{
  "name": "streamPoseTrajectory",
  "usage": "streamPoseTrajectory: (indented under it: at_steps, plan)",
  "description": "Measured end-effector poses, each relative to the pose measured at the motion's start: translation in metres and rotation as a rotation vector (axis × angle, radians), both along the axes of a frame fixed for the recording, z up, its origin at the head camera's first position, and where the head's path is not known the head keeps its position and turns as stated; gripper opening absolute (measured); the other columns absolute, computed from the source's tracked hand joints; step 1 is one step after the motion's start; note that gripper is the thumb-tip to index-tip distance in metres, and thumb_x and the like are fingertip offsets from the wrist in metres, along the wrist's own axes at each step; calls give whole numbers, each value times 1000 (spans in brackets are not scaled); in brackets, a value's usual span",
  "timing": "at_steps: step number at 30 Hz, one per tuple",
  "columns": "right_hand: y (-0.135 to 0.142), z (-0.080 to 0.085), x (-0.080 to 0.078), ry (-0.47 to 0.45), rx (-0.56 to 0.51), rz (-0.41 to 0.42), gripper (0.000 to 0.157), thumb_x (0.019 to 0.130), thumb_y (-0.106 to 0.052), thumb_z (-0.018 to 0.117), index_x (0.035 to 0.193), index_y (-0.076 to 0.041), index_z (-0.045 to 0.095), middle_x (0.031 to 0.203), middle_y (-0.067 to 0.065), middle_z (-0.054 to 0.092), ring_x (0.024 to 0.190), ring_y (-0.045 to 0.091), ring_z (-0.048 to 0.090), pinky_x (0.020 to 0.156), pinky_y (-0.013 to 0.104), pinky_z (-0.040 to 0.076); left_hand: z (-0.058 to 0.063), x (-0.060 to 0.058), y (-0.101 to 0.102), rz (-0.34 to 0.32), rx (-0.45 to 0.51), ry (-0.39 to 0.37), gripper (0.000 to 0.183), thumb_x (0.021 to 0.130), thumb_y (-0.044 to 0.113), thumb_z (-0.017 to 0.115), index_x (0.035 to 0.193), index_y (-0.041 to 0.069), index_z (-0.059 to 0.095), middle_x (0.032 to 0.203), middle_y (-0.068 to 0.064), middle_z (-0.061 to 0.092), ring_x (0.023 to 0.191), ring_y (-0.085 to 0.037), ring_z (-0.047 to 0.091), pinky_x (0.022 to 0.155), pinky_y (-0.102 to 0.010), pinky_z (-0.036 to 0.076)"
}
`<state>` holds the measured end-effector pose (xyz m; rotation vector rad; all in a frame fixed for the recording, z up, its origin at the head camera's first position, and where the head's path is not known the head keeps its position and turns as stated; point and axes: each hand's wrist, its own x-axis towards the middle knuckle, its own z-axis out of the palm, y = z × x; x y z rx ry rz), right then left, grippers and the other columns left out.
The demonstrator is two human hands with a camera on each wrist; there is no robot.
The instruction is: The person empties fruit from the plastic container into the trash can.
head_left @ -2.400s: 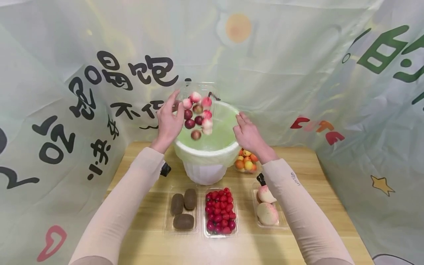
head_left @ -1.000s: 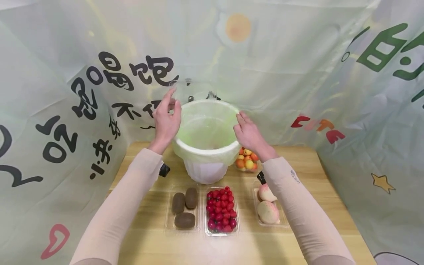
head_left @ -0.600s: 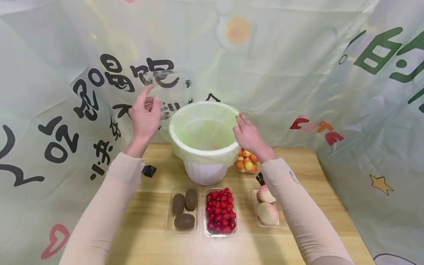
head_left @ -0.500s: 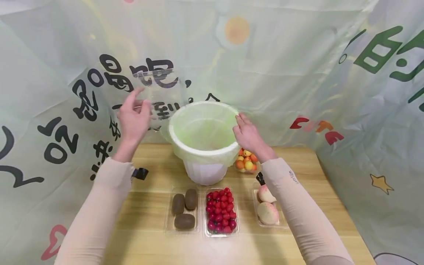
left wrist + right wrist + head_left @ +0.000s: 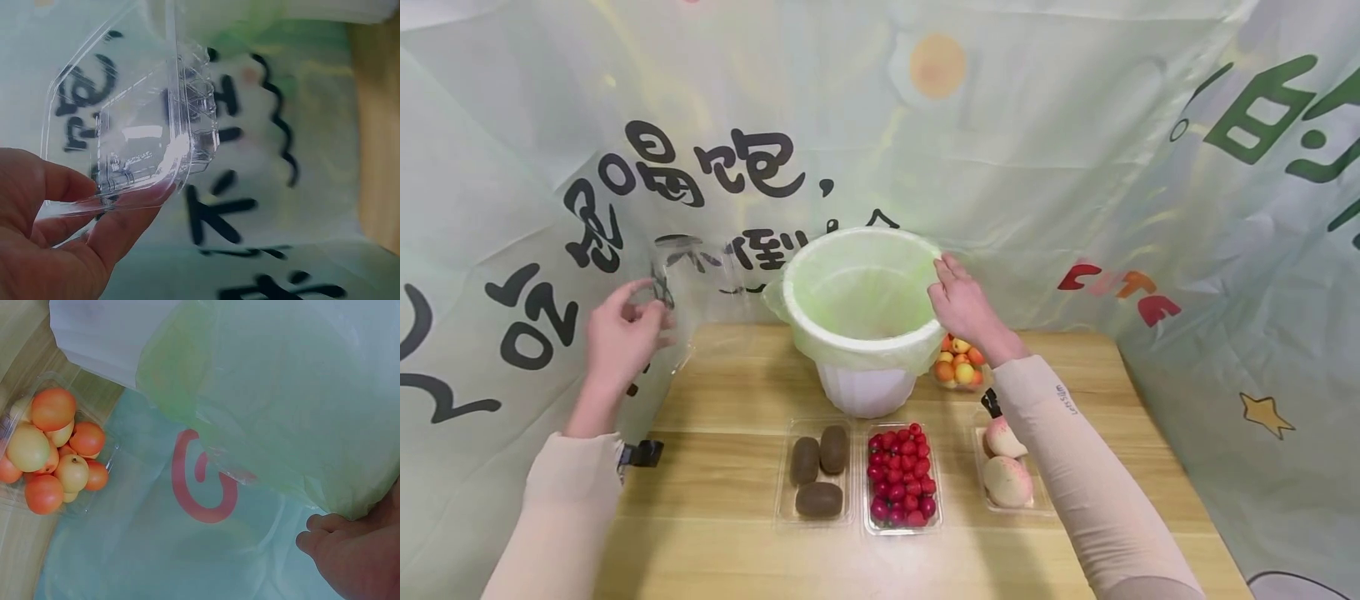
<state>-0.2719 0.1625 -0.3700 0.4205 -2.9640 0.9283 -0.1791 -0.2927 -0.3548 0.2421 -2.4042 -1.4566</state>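
My left hand (image 5: 625, 333) is at the far left, pinching a clear plastic fruit box (image 5: 134, 144) between thumb and fingers. No fruit shows inside it, and the box is tilted in the air left of the bin. A white bin (image 5: 865, 387) with a thin green liner bag (image 5: 281, 394) stands at the back middle of the table. On the bin's right rim, my right hand (image 5: 962, 304) grips the edge and bag, its fingertips on the outside in the right wrist view. The bin's bottom is mostly hidden by the near rim.
In front of the bin are clear boxes of kiwis (image 5: 817, 500) and small red fruit (image 5: 901, 475). A box of peaches (image 5: 1007, 482) lies by the right forearm, and a box of orange and yellow fruit (image 5: 53, 447) right of the bin. Printed cloth (image 5: 1037, 167) walls the table.
Plums and pinkish fruit fell from the tipped box toward the bin. My left hand then carried the emptied box left and down. My right hand stayed on the rim.
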Motion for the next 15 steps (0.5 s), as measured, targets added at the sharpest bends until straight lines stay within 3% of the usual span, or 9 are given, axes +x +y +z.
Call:
streamPoseTrajectory:
  at_steps: [8,11,15]
  plan:
    - [0,-1,-1,0,4,-1,69,106,-32,24,166,1,22,178,17,10,165,36,10,134,53,14,-41,12,-21,-82,-75,-89,50,106,18,48,152,0,51,76,8,72,67,3,71,64,-27,64]
    - [0,-1,-1,0,1,-2,69,106,-33,23,166,1,21,178,17,10,165,36,10,134,53,14,-55,15,-24,-117,-75,-151,51,106,16,47,154,-1,47,89,-6,75,72,3,70,66,-28,65]
    - [0,0,0,-4,0,-6,69,107,-34,24,167,0,21,178,16,9,165,36,9,134,53,14,-71,20,-24,-170,-79,-233,52,107,15,47,156,-2,44,112,-31,72,79,-5,74,71,-33,66]
